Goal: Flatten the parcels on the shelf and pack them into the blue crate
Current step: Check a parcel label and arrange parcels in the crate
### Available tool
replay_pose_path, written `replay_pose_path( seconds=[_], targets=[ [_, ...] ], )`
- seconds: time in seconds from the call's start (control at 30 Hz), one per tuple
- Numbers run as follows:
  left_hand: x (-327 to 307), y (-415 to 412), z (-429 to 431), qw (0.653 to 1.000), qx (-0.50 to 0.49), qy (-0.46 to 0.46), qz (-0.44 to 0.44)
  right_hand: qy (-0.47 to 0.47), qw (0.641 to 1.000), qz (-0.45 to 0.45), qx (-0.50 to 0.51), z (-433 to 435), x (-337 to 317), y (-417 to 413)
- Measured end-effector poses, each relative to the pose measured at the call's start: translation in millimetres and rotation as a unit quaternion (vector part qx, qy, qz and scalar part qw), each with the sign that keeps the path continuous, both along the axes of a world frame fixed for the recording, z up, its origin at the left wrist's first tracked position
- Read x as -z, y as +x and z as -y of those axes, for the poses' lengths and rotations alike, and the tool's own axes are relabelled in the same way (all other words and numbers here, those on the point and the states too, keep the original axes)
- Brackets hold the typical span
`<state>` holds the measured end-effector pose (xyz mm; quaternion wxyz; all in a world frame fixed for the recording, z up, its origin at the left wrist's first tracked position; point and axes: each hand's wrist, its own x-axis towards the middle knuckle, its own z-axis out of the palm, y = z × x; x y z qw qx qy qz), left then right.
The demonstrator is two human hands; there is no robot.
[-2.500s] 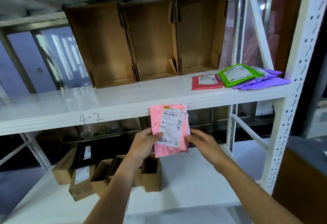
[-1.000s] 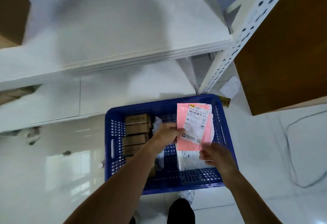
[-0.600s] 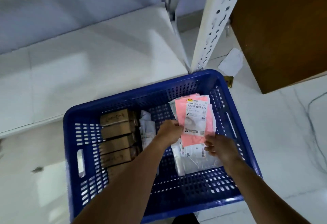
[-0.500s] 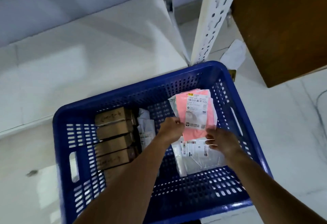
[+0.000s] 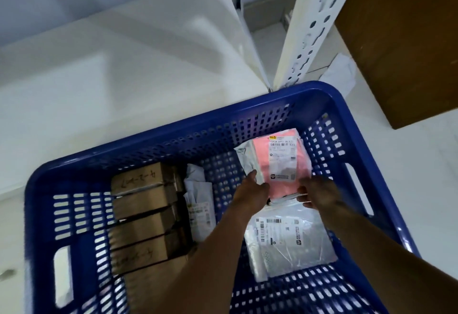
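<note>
Pink parcel (image 5: 281,162) lies flat on a grey mailer (image 5: 245,162) at the far right of the blue crate (image 5: 153,137), left hand (image 5: 252,191) and right hand (image 5: 319,196) both pinching its near edge; brown boxes (image 5: 141,217) sit packed already, letting go remains, and I can't see what's left on the shelf (image 5: 124,65)

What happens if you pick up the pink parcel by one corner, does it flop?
Probably floppy: the pink parcel looks like a thin, flat plastic bag. Likely light too: the left hand and right hand hold it just by its lower edge. It might slide on the grey mailer under it.
</note>
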<state>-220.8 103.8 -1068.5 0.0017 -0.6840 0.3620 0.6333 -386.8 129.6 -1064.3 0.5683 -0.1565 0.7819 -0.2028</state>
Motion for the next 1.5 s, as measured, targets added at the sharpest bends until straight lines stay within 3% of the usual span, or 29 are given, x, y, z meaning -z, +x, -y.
replay_pose_path(
  seconds=[0.2, 0.43, 0.63, 0.87, 1.03, 1.5],
  targets=[
    [-12.5, 10.6, -1.6, 0.999, 0.041, -0.010, 0.008, 0.023, 0.999, 0.044, 0.017, -4.0, -12.6, -2.2],
    [-59.4, 41.7, -1.7, 0.998, -0.059, -0.022, -0.026, -0.009, 0.999, 0.038, -0.011, 2.2, -76.2, 30.5],
    [-147.7, 76.8, 2.7, 0.980, -0.160, -0.074, -0.088, -0.070, 0.995, 0.059, -0.037, 20.4, -170.9, 84.6],
    [-292.1, 144.7, 2.0, 0.975, -0.133, -0.155, -0.088, -0.156, 0.980, 0.037, -0.120, 37.9, -305.6, 127.3],
    [-427.1, 179.7, 11.8, 0.968, -0.070, -0.236, -0.053, -0.214, 0.970, 0.040, -0.110, 46.4, -425.5, 149.2],
    [-742.4, 216.4, 5.9, 0.916, 0.000, -0.389, -0.095, -0.408, 0.879, -0.022, -0.246, 39.4, -733.4, 219.0]
  ],
)
